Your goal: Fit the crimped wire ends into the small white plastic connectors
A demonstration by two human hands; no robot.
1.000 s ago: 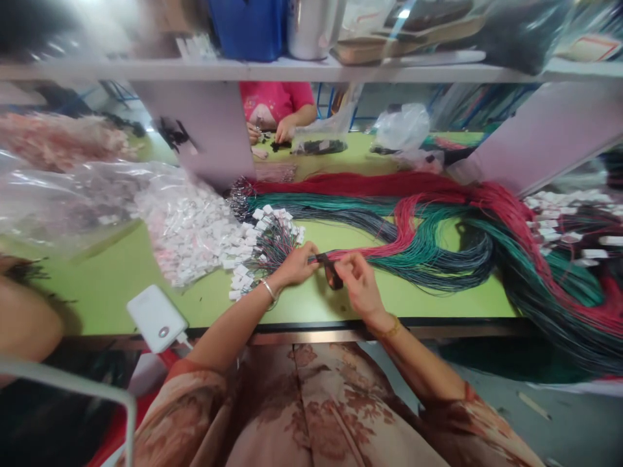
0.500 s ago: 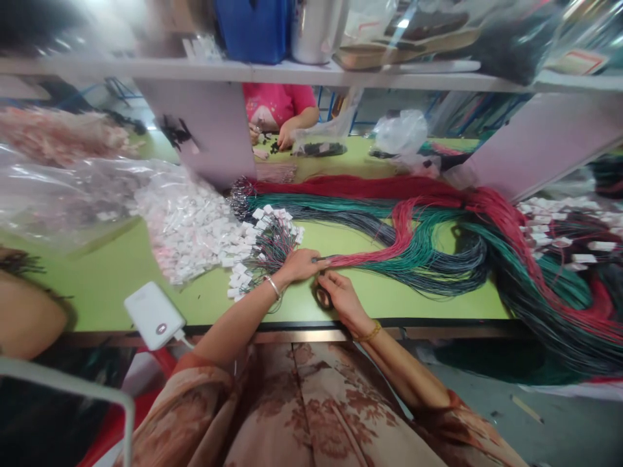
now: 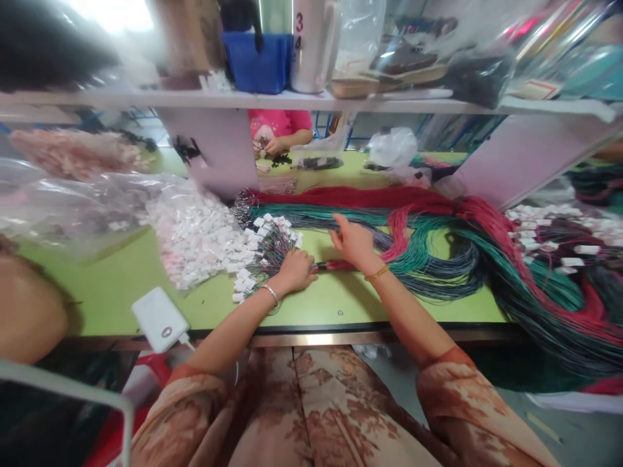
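My left hand (image 3: 296, 271) is closed around a bundle of thin wires (image 3: 341, 265), just right of where its ends fan out into white plastic connectors (image 3: 246, 280). A dark tape band (image 3: 321, 266) circles the bundle beside my fingertips. My right hand (image 3: 354, 243) is raised over the red, green and black wires, index finger and thumb apart, and I see nothing between them. Its lower fingers are partly hidden. No tape roll shows now.
A bag of white connectors (image 3: 187, 227) lies left, with a white power bank (image 3: 160, 318) near the table edge. Long red wires (image 3: 360, 196) run along the back. A shelf (image 3: 302, 101) spans above. A co-worker's hands (image 3: 272, 146) are busy across the table.
My right hand, which held a dark tape roll below the bundle, has risen up and right over the wires. The roll is out of sight. My left hand still grips the bundle; the view tilted up.
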